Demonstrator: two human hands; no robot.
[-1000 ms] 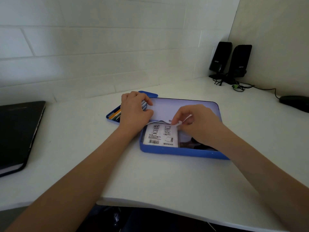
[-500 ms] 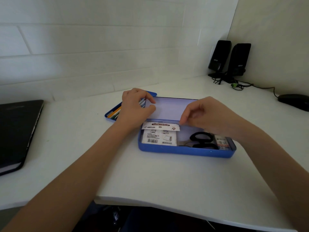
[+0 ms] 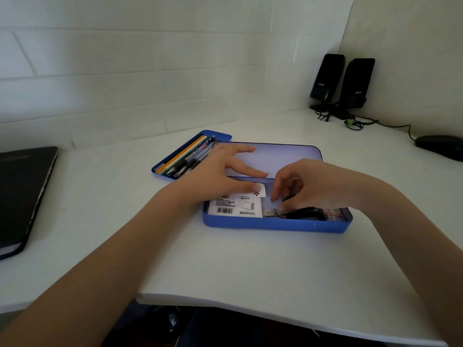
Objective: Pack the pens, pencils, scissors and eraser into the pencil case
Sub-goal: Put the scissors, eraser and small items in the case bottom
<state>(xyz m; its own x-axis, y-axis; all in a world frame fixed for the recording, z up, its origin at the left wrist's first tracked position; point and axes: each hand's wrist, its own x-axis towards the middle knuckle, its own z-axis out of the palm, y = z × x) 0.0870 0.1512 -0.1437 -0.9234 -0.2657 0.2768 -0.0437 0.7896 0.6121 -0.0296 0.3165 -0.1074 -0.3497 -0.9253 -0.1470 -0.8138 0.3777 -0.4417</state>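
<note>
White tiled walls are meeting in a corner behind a smooth white table (image 3: 100,196). Two black speakers (image 3: 340,83) are standing far right, a black mouse (image 3: 441,146) further right, a black laptop (image 3: 22,194) at the left edge.

A blue metal case (image 3: 275,225) is lying open mid-table, shallow, with rounded corners and a pale lining. Its blue tray (image 3: 160,170) is sitting just beside it at far left, holding pens and pencils (image 3: 185,159) side by side: slim rods, one orange, one green, several dark.

Inside the case, at left, a flat white packet (image 3: 235,206) with a barcode is lying; it may be the eraser, but I cannot tell. At right, black scissors (image 3: 303,212) are lying with the metal blade pointing left, and a small "2B" box (image 3: 334,214) is sitting at the right end.

The left hand (image 3: 220,176) is resting with fingers straight and spread, thumb pressing the packet's flap. The right hand (image 3: 315,186) is curling over the scissors, fingers (image 3: 281,209) touching the blade end; whether they are truly pinching it I cannot tell.

Judgement: the step in hand is seating the scissors flat. Next move is likely lifting the tray back in over these items, which calls for everything below lying low and level.
</note>
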